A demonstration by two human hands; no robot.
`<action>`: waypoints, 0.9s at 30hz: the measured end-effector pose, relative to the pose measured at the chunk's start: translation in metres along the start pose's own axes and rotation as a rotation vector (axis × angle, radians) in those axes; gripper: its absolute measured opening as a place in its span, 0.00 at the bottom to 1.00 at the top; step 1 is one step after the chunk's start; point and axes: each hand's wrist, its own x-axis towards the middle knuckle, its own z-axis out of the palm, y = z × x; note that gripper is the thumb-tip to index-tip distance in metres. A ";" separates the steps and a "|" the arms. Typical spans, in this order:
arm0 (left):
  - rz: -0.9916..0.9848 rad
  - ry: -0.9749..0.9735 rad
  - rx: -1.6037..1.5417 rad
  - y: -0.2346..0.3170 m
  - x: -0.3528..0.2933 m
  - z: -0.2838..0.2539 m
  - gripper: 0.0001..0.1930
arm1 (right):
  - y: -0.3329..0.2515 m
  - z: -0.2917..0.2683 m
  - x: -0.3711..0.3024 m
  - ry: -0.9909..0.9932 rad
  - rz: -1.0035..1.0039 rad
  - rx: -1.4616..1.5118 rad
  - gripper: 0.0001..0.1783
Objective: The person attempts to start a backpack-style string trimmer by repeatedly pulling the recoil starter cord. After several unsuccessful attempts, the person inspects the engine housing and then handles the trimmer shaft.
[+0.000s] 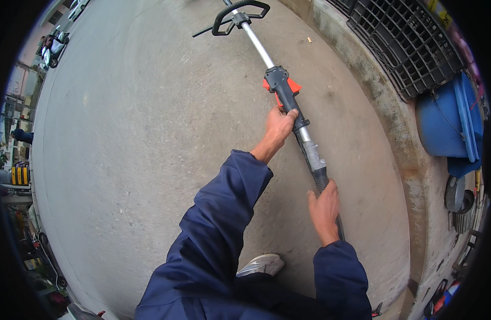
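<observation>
A brush cutter (261, 47) stretches from the top of the view down to my hands. It has a silver tube, a black loop handle (217, 22), and a black throttle grip (286, 96) with red levers (294, 86). My left hand (279, 128) is closed round the lower end of that grip. Below it, a grey metal coupling (312, 154) joins the tube to a black ribbed flexible shaft (320, 177). My right hand (325, 208) is on this shaft, fingers curled over it and thumb held apart. The cutter's far end is out of view.
Grey concrete ground (123, 133) lies beneath, with my shoe (262, 264) on it. Along the right runs a low concrete kerb (362, 80). Beyond it are black plastic crates (402, 42) and a blue bin (445, 120). A parked scooter (54, 48) stands far left.
</observation>
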 end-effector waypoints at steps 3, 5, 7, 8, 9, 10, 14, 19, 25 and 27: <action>0.000 0.032 0.092 0.012 -0.004 0.004 0.18 | 0.004 0.005 0.012 -0.004 0.091 0.005 0.27; -0.012 -0.031 0.032 0.017 -0.008 0.002 0.21 | 0.012 0.005 0.017 -0.029 0.126 0.046 0.22; -0.030 -0.109 -0.095 0.018 -0.012 -0.002 0.22 | 0.019 0.002 0.022 -0.049 0.147 0.110 0.18; -0.016 -0.175 -0.140 0.017 -0.013 -0.006 0.22 | 0.022 0.000 0.023 -0.060 0.132 0.150 0.18; -0.012 -0.231 -0.184 0.016 -0.013 -0.010 0.22 | 0.024 -0.003 0.025 -0.076 0.135 0.182 0.17; -0.005 -0.306 -0.231 0.014 -0.013 -0.015 0.23 | 0.026 -0.006 0.026 -0.108 0.165 0.201 0.16; -0.181 -0.530 -0.738 0.005 0.008 -0.043 0.40 | 0.022 -0.018 0.027 -0.095 0.112 0.231 0.15; -0.141 -0.355 -1.187 0.021 0.084 -0.059 0.49 | 0.005 -0.028 0.020 -0.116 0.145 0.206 0.14; 0.088 -0.614 -1.225 0.069 0.142 -0.041 0.43 | -0.010 -0.028 0.013 -0.176 0.150 0.276 0.16; 0.040 -0.636 -1.094 0.078 0.145 -0.040 0.39 | -0.010 -0.027 0.012 -0.202 0.177 0.267 0.16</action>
